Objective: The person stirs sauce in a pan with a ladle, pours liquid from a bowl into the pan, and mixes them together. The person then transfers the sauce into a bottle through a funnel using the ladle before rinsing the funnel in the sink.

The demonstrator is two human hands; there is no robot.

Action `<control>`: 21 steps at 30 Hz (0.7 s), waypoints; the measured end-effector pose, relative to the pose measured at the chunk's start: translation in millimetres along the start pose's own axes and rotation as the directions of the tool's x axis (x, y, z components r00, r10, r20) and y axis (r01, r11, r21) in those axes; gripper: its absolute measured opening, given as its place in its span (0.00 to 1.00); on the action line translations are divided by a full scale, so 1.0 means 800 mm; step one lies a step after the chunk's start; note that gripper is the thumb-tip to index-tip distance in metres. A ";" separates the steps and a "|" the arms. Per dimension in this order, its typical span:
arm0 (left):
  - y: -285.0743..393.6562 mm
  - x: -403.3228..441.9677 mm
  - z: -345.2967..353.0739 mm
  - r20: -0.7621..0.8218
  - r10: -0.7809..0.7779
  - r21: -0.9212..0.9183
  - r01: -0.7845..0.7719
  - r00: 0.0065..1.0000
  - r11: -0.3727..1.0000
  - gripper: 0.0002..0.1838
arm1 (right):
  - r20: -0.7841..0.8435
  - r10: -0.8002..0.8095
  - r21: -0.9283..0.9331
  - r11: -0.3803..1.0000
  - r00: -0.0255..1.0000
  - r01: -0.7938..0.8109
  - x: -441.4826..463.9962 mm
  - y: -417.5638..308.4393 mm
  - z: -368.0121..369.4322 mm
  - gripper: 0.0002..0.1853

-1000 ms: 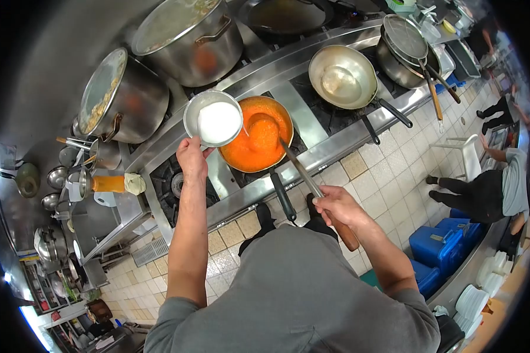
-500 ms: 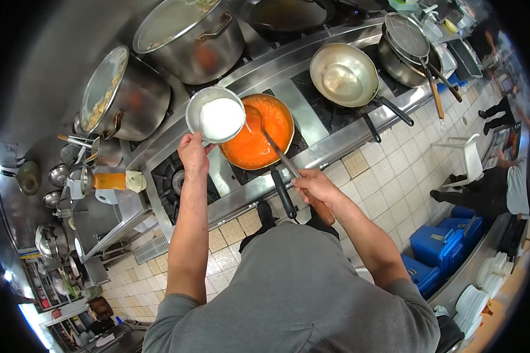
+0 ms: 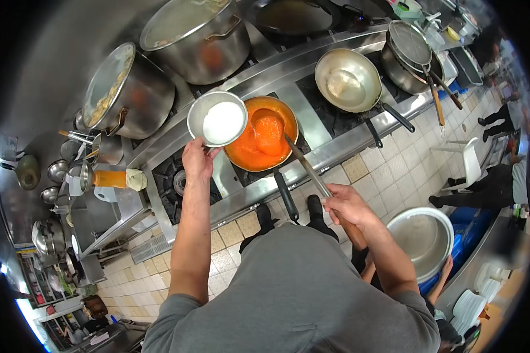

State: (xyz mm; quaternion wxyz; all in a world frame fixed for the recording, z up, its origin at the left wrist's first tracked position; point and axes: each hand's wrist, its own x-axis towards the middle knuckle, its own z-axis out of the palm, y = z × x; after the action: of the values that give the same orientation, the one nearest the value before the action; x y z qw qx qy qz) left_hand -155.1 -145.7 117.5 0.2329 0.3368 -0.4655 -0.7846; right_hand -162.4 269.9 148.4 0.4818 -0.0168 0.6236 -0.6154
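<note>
My left hand [image 3: 199, 159] grips the near rim of a metal bowl [image 3: 192, 125] with white contents [image 3: 222, 122] in it. The bowl is held over the left edge of a frying pan [image 3: 295, 141] of orange sauce [image 3: 247, 150] on the stove. Closed round the wooden grip of a long ladle [image 3: 312, 173] is my right hand [image 3: 350, 206]. The ladle's head is in the pan, among the sauce, and its outline is hard to make out. The pan's black handle [image 3: 285, 197] points toward me, between my hands.
Two large stockpots [image 3: 132, 97] [image 3: 203, 53] stand behind the pan. To the right are an empty-looking frying pan [image 3: 347, 82] and a stacked strainer [image 3: 410, 44]. Close at my right, another person's hand [image 3: 446, 270] holds a big pot [image 3: 421, 241]. A white chair [image 3: 470, 162] stands farther off.
My right hand has drawn back toward me and right with the ladle, whose head has shifted in the sauce. Another person carrying a big pot has appeared at my right.
</note>
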 end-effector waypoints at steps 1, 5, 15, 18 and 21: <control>0.002 -0.006 0.002 -0.014 -0.065 -0.088 0.063 0.998 0.994 0.06 | -0.001 -0.006 -0.007 1.000 1.000 0.006 -0.006 -0.010 0.001 0.17; 0.003 -0.022 -0.015 -0.020 -0.236 -0.246 0.224 0.972 0.943 0.18 | -0.068 -0.119 -0.204 0.973 0.991 0.103 -0.031 -0.046 0.009 0.23; 0.004 -0.136 -0.110 -0.163 -0.161 -0.303 0.106 0.973 0.947 0.21 | -0.051 -0.484 -0.706 0.636 0.874 0.311 0.037 -0.016 -0.022 0.18; -0.005 -0.180 -0.143 -0.267 -0.153 -0.362 0.048 0.952 0.931 0.18 | -0.028 -0.362 -0.530 0.796 0.932 0.294 0.074 0.013 -0.039 0.08; -0.020 -0.224 -0.166 -0.397 -0.073 -0.360 -0.082 0.915 0.929 0.16 | 0.034 -0.070 -0.155 0.985 0.997 0.075 0.068 0.020 -0.032 0.07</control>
State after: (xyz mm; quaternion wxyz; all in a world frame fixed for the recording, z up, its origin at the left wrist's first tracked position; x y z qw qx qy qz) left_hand 62.1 -92.4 114.4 0.3849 0.4401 -0.2524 -0.7710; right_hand -198.1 259.6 98.5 0.4652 -0.0861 0.6619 -0.5815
